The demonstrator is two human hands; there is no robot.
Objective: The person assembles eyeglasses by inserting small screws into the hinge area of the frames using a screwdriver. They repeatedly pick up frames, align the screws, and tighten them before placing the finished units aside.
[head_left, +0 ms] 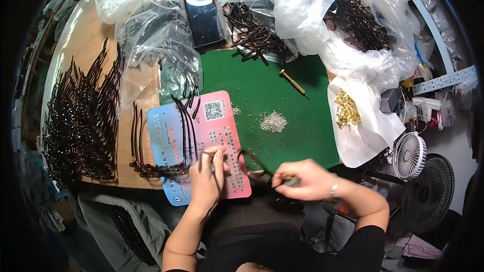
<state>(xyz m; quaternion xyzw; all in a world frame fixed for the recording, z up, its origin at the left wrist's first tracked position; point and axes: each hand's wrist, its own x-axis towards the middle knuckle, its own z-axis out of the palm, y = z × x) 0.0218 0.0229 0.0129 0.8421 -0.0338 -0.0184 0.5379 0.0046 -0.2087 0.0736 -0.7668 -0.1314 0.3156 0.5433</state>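
Note:
My left hand pinches a thin dark eyeglass temple arm over the lower edge of a pink and blue printed card. My right hand is closed around a small screwdriver with a brass-coloured handle, its tip pointing left toward the piece my left hand holds. A few finished dark temple arms lie across the card. A small heap of tiny silver screws sits on the green mat just beyond my hands.
Rows of dark temple arms cover the wooden tabletop at left. Clear plastic bags of dark parts crowd the back. A second screwdriver lies on the mat. Brass hinges rest on white plastic at right, beside two small fans.

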